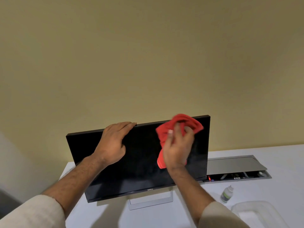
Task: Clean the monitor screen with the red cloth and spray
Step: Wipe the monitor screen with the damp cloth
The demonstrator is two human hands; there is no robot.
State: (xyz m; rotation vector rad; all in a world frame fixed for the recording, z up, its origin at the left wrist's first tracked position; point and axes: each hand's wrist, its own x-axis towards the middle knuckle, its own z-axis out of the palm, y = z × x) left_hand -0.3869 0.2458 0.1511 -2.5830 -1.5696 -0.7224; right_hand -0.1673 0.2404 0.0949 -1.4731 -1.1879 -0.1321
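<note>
Fingers [176, 129] of the right hand [177, 148] were curled into the red cloth [181, 124], bunching it and pressing it against the upper right part of the monitor screen [143, 155]; motion blur smeared the fingertips, so how tightly they pinched the fabric was hard to say. Part of the cloth hung down below the palm, and its top edge rose just above the monitor's upper edge.

Over on the other side, the left hand [113, 142] lay on the top edge of the monitor, its fingers nearly straight and hooked over the bezel toward the back, the thumb resting against the dark glass in front.

On the lower bezel the white word "DELL" [150, 189] could be read. The monitor stood tilted back on a silver frame stand [151, 201] on the white table [279, 191].

Near the right of the stand, a small spray bottle [227, 195] with a white cap stood upright on the table, apart from both hands; its green label was too small to read. A grey hinged cable flap [233, 165] stood open in the table behind it, and a translucent white tray [256, 211] sat at the near right corner.
</note>
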